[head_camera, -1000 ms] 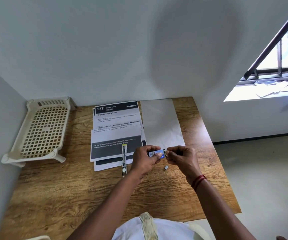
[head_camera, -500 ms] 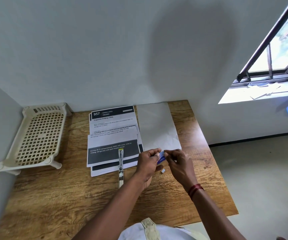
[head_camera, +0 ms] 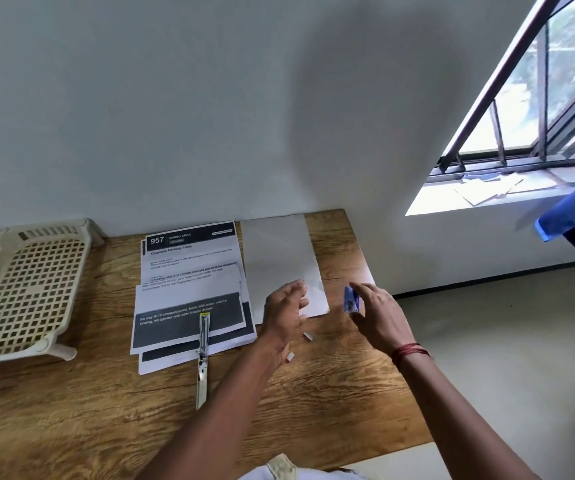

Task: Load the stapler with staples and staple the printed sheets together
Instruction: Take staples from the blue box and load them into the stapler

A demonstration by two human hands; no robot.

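Observation:
The stapler [head_camera: 204, 351] lies opened out flat, its metal rail across the lower edge of the printed sheets [head_camera: 189, 292] and its tail on the wooden table [head_camera: 71, 420]. My right hand [head_camera: 379, 320] pinches a small blue staple box [head_camera: 351, 299] above the table's right side. Just left of it, my left hand [head_camera: 284, 315] hovers with relaxed fingers and holds nothing. Two short staple strips lie on the wood, one [head_camera: 308, 337] between my hands and the other [head_camera: 290, 356] beside my left wrist.
A blank white sheet [head_camera: 277, 258] lies right of the printed stack, partly under my left hand. A cream plastic lattice rack [head_camera: 26, 285] stands at the table's left end by the wall. The table's right edge drops to the floor; a blue cloth [head_camera: 573, 216] hangs below the window.
My hands, joined on the blue box before, have parted. The left hand has let go and the right has carried the box to the right. A second staple strip now lies on the table.

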